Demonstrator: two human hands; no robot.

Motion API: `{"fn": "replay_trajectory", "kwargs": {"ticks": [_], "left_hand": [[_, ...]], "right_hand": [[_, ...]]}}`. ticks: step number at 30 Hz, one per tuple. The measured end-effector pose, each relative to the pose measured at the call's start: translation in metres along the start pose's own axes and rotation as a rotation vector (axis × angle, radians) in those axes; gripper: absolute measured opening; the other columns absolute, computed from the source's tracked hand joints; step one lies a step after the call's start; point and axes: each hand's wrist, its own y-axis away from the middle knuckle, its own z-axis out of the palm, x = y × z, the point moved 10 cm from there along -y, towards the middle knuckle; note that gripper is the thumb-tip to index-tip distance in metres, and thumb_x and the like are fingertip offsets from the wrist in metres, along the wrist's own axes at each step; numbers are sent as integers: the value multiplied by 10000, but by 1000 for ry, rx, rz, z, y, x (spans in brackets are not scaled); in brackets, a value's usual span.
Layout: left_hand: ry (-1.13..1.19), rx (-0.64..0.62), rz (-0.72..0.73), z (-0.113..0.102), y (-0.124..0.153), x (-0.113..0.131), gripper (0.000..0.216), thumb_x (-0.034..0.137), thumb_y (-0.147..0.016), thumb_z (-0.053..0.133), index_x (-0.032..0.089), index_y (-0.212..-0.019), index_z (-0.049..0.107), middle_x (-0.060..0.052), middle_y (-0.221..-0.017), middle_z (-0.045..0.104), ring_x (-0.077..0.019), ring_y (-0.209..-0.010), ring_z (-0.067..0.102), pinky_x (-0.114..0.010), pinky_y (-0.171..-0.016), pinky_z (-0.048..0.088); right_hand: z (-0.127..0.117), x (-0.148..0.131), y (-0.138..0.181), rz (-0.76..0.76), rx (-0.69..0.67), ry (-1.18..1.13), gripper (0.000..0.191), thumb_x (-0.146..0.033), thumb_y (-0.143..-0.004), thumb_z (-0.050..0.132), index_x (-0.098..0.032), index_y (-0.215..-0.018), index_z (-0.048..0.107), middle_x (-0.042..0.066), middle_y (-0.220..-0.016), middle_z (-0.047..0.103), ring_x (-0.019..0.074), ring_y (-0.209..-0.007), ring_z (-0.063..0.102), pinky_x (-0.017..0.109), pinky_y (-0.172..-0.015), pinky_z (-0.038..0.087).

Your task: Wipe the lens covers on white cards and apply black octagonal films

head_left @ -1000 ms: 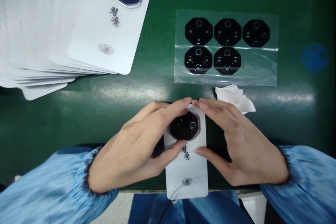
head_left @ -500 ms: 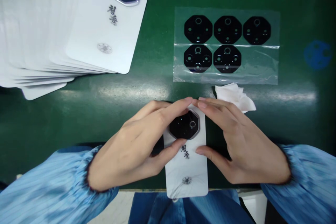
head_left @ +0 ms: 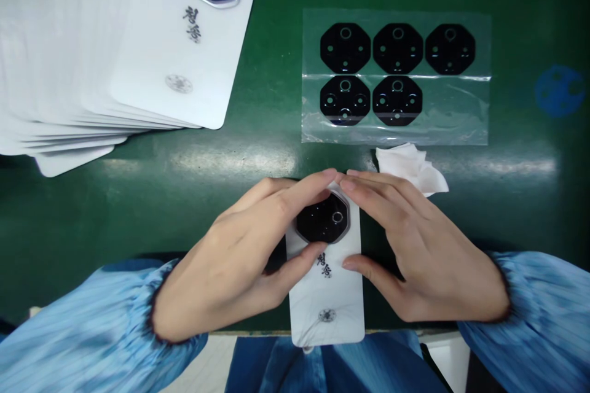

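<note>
My left hand [head_left: 235,252] arches over the plate [head_left: 322,221], a black octagon sitting at the top of the white panel [head_left: 343,295] in front of me. My left fingers lie close together and reach past the plate's far side, while my left thumb [head_left: 308,260] rests by its near edge. They span the plate, but I cannot tell whether they pinch it or only steady it.

My right hand [head_left: 428,252] comes in from the other side, its thumb and fingers spread well apart. The thumb tip is at the panel's right edge, the index tip is over its top end, and my two index fingertips meet there, or nearly so.

A silver rim [head_left: 349,221] shows around the plate's right side. Below the plate, my left thumb partly covers the black lettering [head_left: 326,267], and farther down is a round emblem [head_left: 327,315]. The panel's near end juts past the edge of the green table [head_left: 271,98].

Beyond my hands, a clear sheet [head_left: 456,110] carries five more black octagons [head_left: 332,61], three above two. A crumpled white cloth [head_left: 410,169] lies between the sheet and my right hand. To the far left, a stack [head_left: 138,61] of white panels is fanned out.
</note>
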Motion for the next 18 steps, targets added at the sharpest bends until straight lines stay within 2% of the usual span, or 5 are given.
{"fn": "replay_trajectory", "kwargs": {"ticks": [5,13,18], "left_hand": [[-6,-1,-26,1,-1,0,670,285,-898,612,308,-1512,343,-33,-1306,638,-257,-1002,645,-399,-820,606],[-82,19,13,-1,-2,5,643,226,-875,639,179,-1469,399,-66,-1291,643,-212,-987,654,-320,-849,598],[-92,32,-6,-2,-2,4,639,226,-873,638,192,-1467,404,-55,-1229,670,-209,-995,659,-309,-856,591]], "right_hand": [[-1,0,0,-8,13,2,606,-235,-941,578,29,-1430,337,208,-1442,432,302,-1380,341,457,-1169,327],[-1,-1,0,-11,9,2,599,-219,-928,593,32,-1419,358,209,-1441,433,305,-1380,348,461,-1172,315],[0,-1,-1,-5,1,5,600,-216,-930,595,38,-1420,358,213,-1444,432,311,-1382,347,467,-1174,309]]}}
